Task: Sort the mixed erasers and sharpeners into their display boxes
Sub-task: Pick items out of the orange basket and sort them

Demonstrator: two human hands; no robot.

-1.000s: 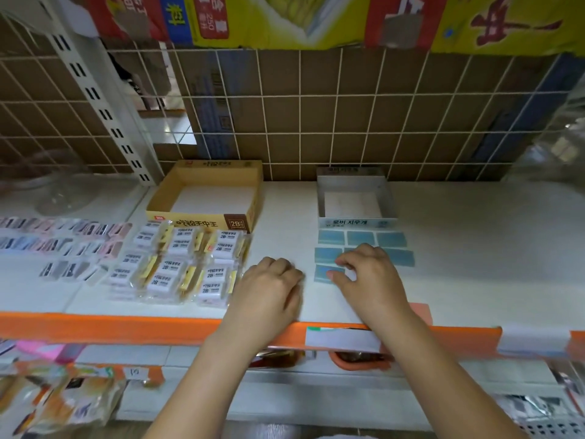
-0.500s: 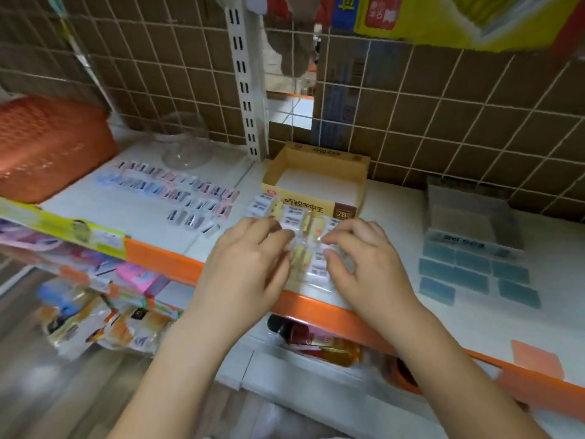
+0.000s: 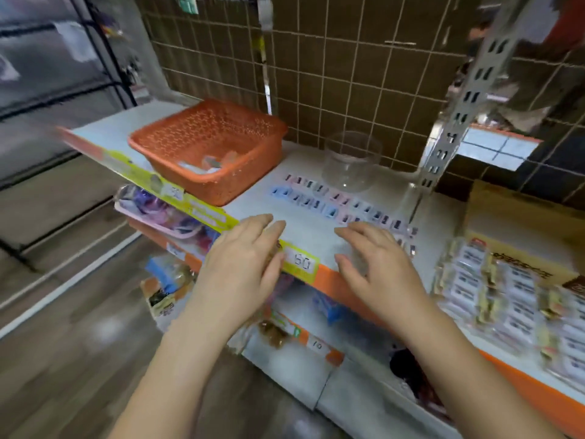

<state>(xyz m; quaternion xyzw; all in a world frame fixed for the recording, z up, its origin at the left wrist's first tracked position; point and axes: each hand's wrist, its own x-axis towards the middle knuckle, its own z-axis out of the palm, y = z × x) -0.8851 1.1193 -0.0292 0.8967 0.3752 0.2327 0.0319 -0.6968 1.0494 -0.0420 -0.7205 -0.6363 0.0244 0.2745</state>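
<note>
Sharpeners (image 3: 332,201), small, pastel pink and blue, laid out in rows on the white shelf (image 3: 304,226), between the orange basket (image 3: 209,147) and the cardboard display box (image 3: 522,223). Wrapped erasers (image 3: 506,299) spread in rows at the right end of the same shelf, just in front of that box, some touching its front wall. Clear plastic jar (image 3: 351,161) upright behind the sharpener rows, close to the brown tiled wall (image 3: 348,74). A few blurred items lying in the bottom of the basket, too smeared to name.

Left hand (image 3: 243,264) over the shelf's front edge, fingers (image 3: 272,226) loosely extended and holding nothing, palm down above the yellow price strip (image 3: 300,263). Right hand (image 3: 376,267) beside it, well apart from the left, fingers (image 3: 354,232) spread and slightly bent, likewise released, tips near the nearest sharpeners; contact with the shelf surface cannot be told through the motion blur.

Perforated metal upright (image 3: 459,106) rising behind the jar's right. Lower shelf (image 3: 285,359) beneath the hands, with packaged goods, blurred. Wooden floor (image 3: 79,359) at lower left.
</note>
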